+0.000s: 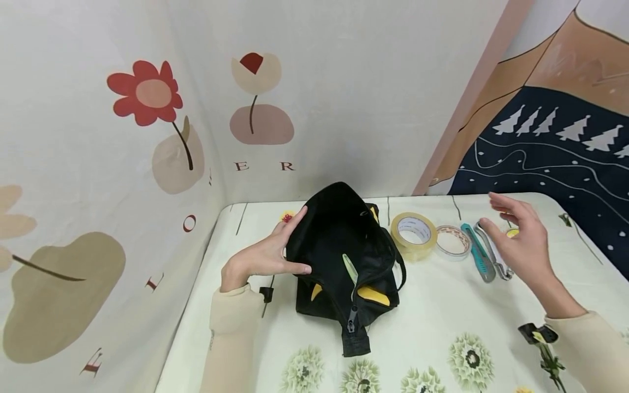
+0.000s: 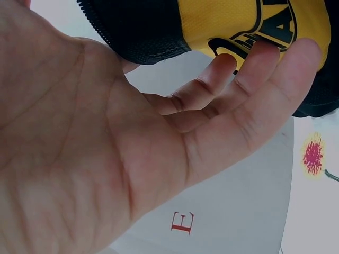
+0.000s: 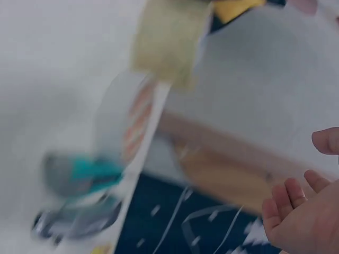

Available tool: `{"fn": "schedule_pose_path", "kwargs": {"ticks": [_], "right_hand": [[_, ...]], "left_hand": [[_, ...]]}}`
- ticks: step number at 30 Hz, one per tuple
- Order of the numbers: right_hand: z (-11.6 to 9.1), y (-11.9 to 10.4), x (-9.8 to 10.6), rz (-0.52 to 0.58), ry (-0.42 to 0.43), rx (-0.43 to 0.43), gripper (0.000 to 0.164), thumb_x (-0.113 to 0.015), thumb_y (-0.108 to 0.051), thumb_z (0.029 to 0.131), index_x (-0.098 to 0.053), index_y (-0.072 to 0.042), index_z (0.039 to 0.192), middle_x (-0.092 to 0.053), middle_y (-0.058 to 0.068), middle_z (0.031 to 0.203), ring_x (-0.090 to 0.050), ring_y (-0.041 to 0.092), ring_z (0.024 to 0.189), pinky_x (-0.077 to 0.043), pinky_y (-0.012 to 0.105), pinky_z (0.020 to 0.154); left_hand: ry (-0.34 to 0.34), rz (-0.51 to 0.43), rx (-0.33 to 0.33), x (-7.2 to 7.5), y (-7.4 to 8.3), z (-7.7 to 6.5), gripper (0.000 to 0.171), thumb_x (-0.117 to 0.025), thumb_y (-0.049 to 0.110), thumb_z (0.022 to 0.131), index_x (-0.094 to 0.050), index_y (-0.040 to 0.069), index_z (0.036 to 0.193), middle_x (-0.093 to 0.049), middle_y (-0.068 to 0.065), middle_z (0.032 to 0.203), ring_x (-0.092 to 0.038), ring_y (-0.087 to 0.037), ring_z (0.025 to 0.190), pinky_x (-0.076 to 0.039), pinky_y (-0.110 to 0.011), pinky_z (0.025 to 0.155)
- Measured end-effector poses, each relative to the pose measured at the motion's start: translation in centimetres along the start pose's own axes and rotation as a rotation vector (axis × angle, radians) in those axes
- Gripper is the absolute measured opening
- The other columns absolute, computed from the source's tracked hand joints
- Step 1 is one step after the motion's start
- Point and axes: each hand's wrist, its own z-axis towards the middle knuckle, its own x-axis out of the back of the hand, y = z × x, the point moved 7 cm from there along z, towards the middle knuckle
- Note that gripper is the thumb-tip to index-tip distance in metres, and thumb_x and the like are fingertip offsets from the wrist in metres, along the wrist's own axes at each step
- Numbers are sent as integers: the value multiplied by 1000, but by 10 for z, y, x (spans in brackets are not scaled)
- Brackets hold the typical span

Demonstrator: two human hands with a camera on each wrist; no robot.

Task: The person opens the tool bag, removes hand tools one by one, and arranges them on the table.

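A black bag with yellow patches [image 1: 324, 240] stands in the middle of the table, its zipped mouth gaping. My left hand [image 1: 267, 254] holds the left rim, thumb on the near side. In the left wrist view its fingers touch the bag's yellow outer panel [image 2: 217, 21]. My right hand [image 1: 523, 240] hovers at the right with nothing in it, fingers loosely bent. Beside it lie a silver metal tool [image 1: 493, 254] and a teal-and-grey box cutter [image 1: 479, 256]. A small yellow round item [image 1: 512, 232] is partly hidden behind that hand.
Between bag and cutter sit a thick roll of clear yellowish tape [image 1: 415, 252] and a thinner tape roll [image 1: 453, 254]. A flower-print cloth [image 1: 432, 333] covers the table. Printed hangings [image 1: 344, 125] rise behind and at the left.
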Motion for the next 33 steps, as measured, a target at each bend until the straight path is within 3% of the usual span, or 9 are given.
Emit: {"fn": "schedule_pose_path", "kwargs": {"ticks": [6,14,23,33], "right_hand": [[-2,-45,-27,165,-45,50,60,-74,17,96,-62,2,153,-57,-22,130,-53,-6,126,-40,6,106],[-5,-87,-54,357,-110,74,54,-70,19,98,-61,7,150,-67,-9,130,-64,6,122,-47,15,106],[-10,-108,-85,549,-147,90,54,-71,22,94,-63,10,146,-72,-6,125,-72,13,111,-56,17,93],[-12,-128,-122,570,-252,121,61,-78,19,92,-62,6,149,-69,-3,131,-70,14,113,-57,21,93]], "left_hand": [[-5,1,-8,-1,2,2,127,-88,34,96,7,33,180,6,-13,186,13,-46,169,-20,-76,127],[-11,0,-5,-1,2,3,127,-89,33,96,7,32,180,6,-16,186,12,-45,169,-20,-75,128],[-14,-3,-5,-1,2,3,127,-89,33,96,7,33,180,6,-13,186,13,-44,169,-19,-75,128],[-4,-4,9,-1,-1,1,128,-90,35,95,7,37,179,8,-13,186,14,-43,169,-20,-75,128]]}}
